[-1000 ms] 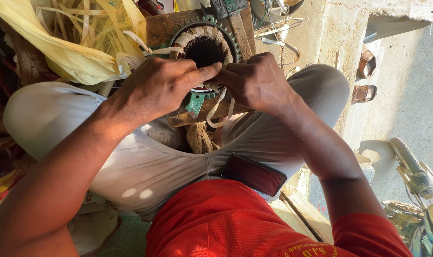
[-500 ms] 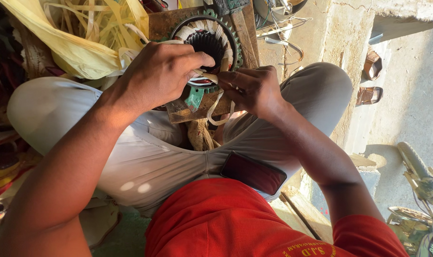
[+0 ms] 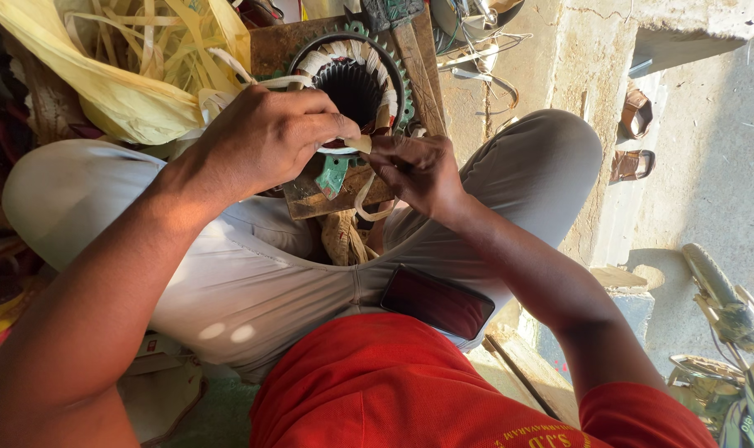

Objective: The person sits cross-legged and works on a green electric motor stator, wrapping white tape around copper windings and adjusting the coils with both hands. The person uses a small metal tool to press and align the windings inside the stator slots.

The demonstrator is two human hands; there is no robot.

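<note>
Stator (image 3: 352, 83) bore facing up; left hand (image 3: 265, 141), right hand (image 3: 418, 170) pinching strip (image 3: 362, 143)

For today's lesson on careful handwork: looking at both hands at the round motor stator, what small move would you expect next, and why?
Probably the left hand presses the pale strip down into the stator while the right hand steadies it. Both hands' fingertips meet at the strip on the ring's near rim, and the strip's end seems not yet seated.

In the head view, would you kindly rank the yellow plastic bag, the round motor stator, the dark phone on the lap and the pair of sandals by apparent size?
1. Yellow plastic bag
2. Motor stator
3. Phone, though it lies nearer the camera, so this is unsure
4. Sandals, farther away
</note>
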